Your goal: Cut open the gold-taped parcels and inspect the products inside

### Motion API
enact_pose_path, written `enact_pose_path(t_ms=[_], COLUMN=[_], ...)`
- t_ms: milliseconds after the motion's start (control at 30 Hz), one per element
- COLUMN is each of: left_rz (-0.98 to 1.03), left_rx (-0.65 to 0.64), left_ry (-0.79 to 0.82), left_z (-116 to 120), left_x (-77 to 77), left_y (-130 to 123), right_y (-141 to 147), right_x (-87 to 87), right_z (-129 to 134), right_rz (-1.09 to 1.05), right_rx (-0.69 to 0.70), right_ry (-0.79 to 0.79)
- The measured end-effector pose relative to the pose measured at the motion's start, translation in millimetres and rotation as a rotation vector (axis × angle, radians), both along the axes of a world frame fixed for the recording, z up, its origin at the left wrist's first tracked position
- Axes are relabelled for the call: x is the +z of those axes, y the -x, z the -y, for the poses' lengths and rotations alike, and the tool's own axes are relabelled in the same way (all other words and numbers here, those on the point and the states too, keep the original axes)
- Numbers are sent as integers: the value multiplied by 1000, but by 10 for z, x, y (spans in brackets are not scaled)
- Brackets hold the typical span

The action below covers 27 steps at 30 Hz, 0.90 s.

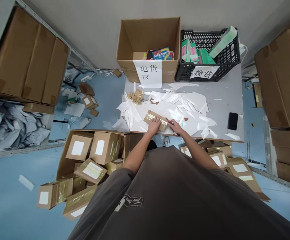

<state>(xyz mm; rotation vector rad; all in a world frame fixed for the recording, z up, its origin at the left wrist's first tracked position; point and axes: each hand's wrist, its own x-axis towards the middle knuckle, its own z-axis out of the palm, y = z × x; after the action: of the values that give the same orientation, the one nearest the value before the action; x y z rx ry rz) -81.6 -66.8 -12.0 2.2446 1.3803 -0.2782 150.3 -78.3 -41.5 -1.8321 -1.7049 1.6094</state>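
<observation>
A small brown parcel wrapped in shiny tape (149, 116) lies on the table near its front edge, slightly slanted. My left hand (154, 125) rests on the parcel's middle with its fingers spread, pressing on the top. At the parcel's right end, my right hand (176, 127) is closed around a small red and black cutter (170, 122), whose tip is at the parcel's edge. Torn white paper scraps (184, 103) lie around and behind the parcel, and a crumpled brown paper ball (136, 97) sits behind it to the left.
At the table's back stand a cardboard box (125, 71) with books and a black crate (224, 70) with green boxes. A black phone (232, 121) lies at the right. Boxes fill a large carton (65, 156) at front left; more parcels (239, 166) lie at front right.
</observation>
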Motion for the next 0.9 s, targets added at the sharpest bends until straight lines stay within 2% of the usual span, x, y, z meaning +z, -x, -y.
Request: enact_pose_path(t_ms=[100,233,400,600,767,900], left_rz=[-19,-45,-60,-81,-76,-68], left_rx=[-28,-49,-22,1,16,35], left_ry=[-1,6,13,17,19,20], left_z=[-82,-126,-110,-118,-168,-90], left_x=[35,49,52,131,164,154], left_y=[-50,-71,-77,-121,-131,-154], right_y=[-138,-128,-98,-138,-27,-43], right_x=[27,26,9,3,19,41], right_z=[119,91,-21,64,280,355], right_rz=[62,265,194,33,-32,-20], right_rx=[145,201,241,158,132,116], right_ry=[9,-66,-24,106,83,30])
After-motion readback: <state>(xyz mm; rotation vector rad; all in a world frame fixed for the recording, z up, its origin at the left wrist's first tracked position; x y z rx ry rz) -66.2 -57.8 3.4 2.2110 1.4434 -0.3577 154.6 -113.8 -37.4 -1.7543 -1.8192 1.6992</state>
